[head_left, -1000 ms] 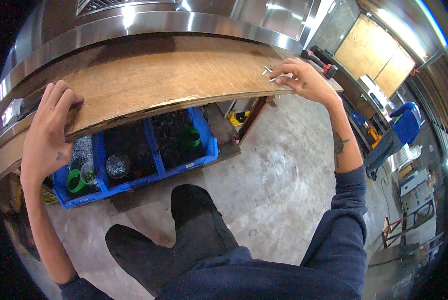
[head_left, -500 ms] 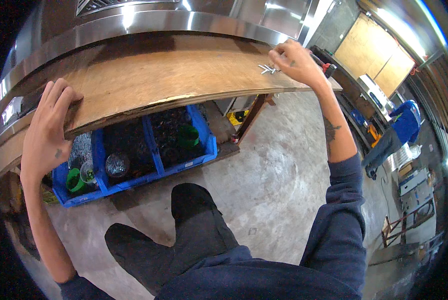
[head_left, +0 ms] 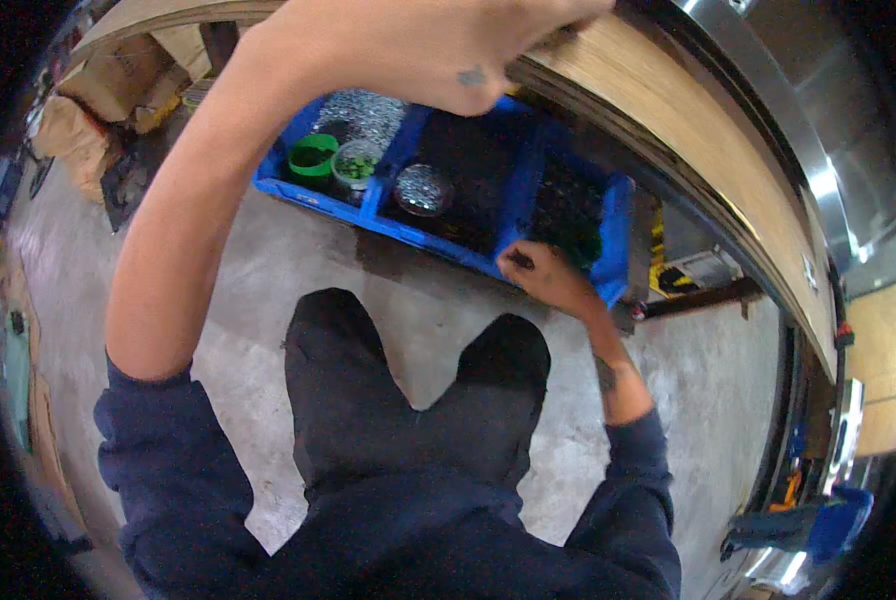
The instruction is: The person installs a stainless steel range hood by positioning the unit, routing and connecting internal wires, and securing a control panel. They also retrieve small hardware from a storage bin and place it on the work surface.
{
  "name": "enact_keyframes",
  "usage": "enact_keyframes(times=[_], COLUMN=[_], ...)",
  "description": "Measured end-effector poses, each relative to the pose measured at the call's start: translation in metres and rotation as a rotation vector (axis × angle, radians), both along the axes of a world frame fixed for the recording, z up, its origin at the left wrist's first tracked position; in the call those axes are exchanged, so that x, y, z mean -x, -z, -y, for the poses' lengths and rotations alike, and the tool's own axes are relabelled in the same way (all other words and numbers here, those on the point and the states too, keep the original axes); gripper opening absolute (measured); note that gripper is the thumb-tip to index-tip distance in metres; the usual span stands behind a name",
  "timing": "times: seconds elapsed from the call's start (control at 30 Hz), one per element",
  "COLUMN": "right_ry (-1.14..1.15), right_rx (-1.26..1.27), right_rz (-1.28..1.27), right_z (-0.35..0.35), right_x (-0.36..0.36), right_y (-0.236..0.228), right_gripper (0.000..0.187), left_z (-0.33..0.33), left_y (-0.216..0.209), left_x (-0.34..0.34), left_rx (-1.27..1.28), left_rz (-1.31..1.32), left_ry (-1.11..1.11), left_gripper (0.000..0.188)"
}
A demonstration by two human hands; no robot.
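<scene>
At the upper edge of the head view, my left hand (head_left: 458,50) leans on the rim of the wooden bench top (head_left: 658,95), fingers curled over it and partly cut off. Lower down, my right hand (head_left: 550,280) hovers by the front wall of a blue divided bin (head_left: 428,238), beside its right compartment. Its fingers are bent together; whatever they pinch is too dark and blurred to make out. The bin holds shiny silver small parts (head_left: 368,115) on the left and dark small parts (head_left: 568,200) on the right. A green cup (head_left: 313,158), a clear cup with green bits (head_left: 356,163) and a round container of silver parts (head_left: 423,190) stand inside.
Small silver pieces (head_left: 808,272) lie on the bench top, with a stainless steel panel (head_left: 818,170) behind it. Brown paper bags (head_left: 73,140) sit at the far left. A yellow and black item (head_left: 676,278) is under the bench. Another person (head_left: 818,525) bends at the right.
My view has swung down toward the bin. My right hand has left the silver pieces on the bench top and dropped to the bin's front. My left hand stays at the bench edge.
</scene>
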State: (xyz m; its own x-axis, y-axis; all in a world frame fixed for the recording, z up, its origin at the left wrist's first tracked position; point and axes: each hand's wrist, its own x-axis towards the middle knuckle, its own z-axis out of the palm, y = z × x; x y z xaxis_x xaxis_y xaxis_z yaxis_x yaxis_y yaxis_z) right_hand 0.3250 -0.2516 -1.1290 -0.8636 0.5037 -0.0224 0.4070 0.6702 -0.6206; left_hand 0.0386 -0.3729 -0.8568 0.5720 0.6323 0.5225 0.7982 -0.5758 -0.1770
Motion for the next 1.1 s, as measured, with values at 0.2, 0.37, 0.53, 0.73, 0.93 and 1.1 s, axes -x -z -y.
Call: enact_keyframes(times=[0.2,0.37,0.53,0.73,0.93,1.1], right_ry=[0.145,0.253,0.204,0.350,0.302,0.114], right_rx=[-0.179,-0.578,-0.589,-0.321,0.902,0.655], right_rz=[-0.110,-0.155,-0.167,-0.313,-0.566,-0.330], right_z=[-0.076,-0.111,-0.145,-0.137,-0.102,0.020], right_x=[0.160,0.209,0.224,0.222,0.180,0.115], right_y=[0.162,0.269,0.319,0.277,0.200,0.040], right_gripper=[0.019,0.017,0.015,0.016,0.027,0.027], left_z=[0.005,-0.003,-0.004,0.001,-0.005,-0.007], left_y=[0.003,0.004,0.007,0.007,0.011,0.011], left_x=[0.002,0.000,0.002,0.004,0.005,0.006], left_rx=[-0.115,-0.124,-0.110,-0.090,-0.076,0.006], left_rz=[-0.053,-0.073,-0.060,-0.050,-0.004,0.040], left_ry=[-0.006,0.037,0.037,-0.004,0.016,-0.076], left_gripper=[0.044,0.045,0.046,0.049,0.051,0.058])
